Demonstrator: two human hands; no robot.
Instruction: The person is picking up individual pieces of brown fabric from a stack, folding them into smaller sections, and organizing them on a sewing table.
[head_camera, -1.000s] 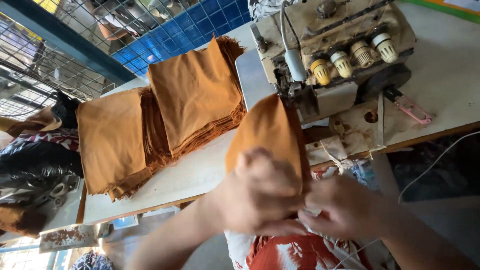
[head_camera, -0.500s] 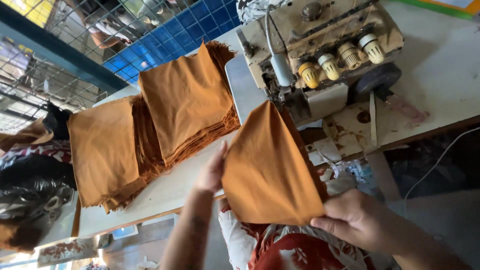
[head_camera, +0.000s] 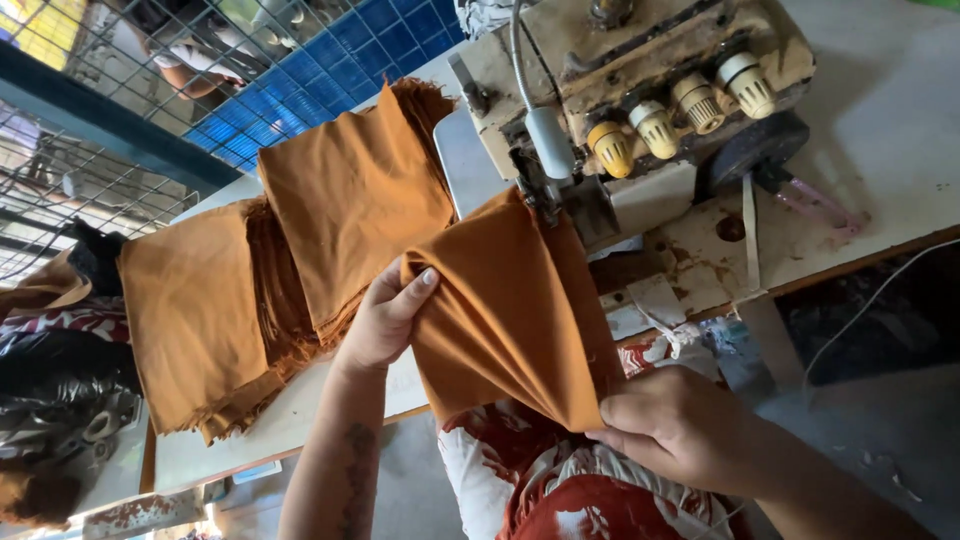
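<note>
A piece of orange-brown cloth (head_camera: 510, 310) is stretched between my two hands in front of the sewing machine (head_camera: 640, 120). My left hand (head_camera: 385, 320) pinches its upper left edge. My right hand (head_camera: 680, 425) grips its lower right corner near my lap. The cloth's far end reaches the machine's presser foot (head_camera: 545, 195). The machine is a worn beige overlock with several yellow and cream tension knobs (head_camera: 680, 115).
Two stacks of the same orange-brown cloth lie on the white table (head_camera: 300, 420): one at the left (head_camera: 195, 310), one behind it (head_camera: 350, 190). Dark bags sit at the far left (head_camera: 60, 390). A wire mesh and blue tiles lie beyond the table. A white cable (head_camera: 870, 300) hangs at right.
My hands have spread apart and pulled the cloth out flat. Its far end has moved up to the machine's presser foot.
</note>
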